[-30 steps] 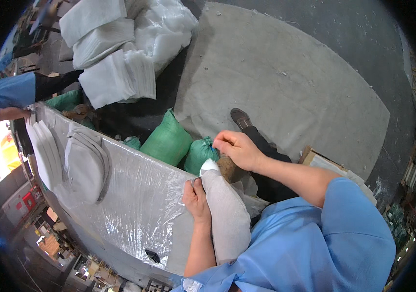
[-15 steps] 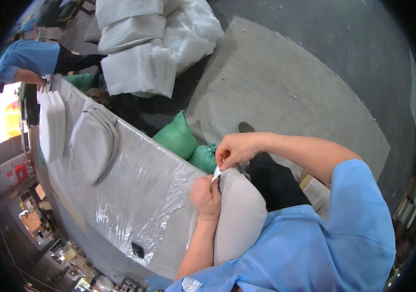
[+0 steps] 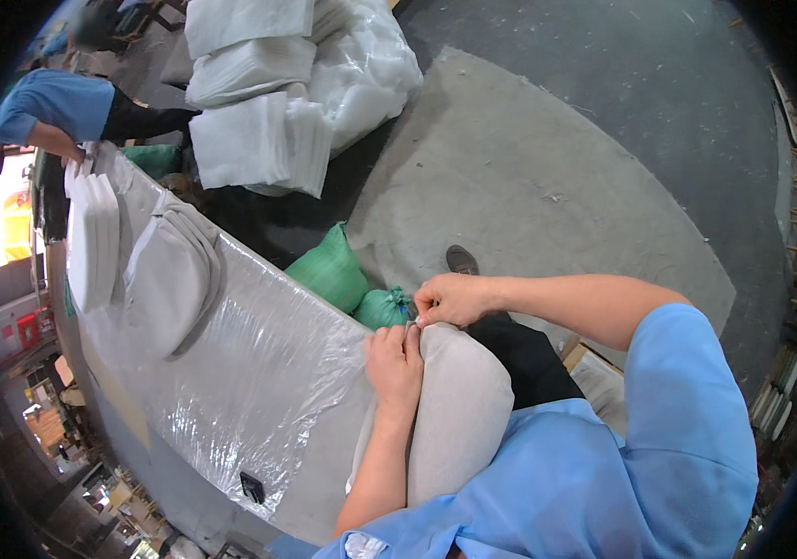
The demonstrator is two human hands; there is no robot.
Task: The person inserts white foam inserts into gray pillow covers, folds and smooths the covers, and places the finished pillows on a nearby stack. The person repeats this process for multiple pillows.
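Note:
A light grey fabric cushion (image 3: 459, 410) stands on edge against my body, at the near side of the table (image 3: 240, 363). My left hand (image 3: 395, 361) lies along its left face, fingers bent and pressed at the cushion's far top corner. From the right, my right hand (image 3: 454, 300) pinches the cover's edge at that same corner. The fingertips of both hands nearly meet there, with a small bit of pale material between them. The exact detail under the fingers is too small to make out.
Grey cushions (image 3: 175, 279) and white foam pads (image 3: 93, 242) lie at the table's far end, where a person in blue (image 3: 58, 107) stands. Green sacks (image 3: 331, 268) sit beside the table. White padding stacks (image 3: 240, 140) rise beyond. A small black object (image 3: 252, 487) rests on the plastic sheet.
My hands have drawn closer together at the cushion's corner, and the white flap seen between them earlier is now mostly covered. The view has shifted slightly.

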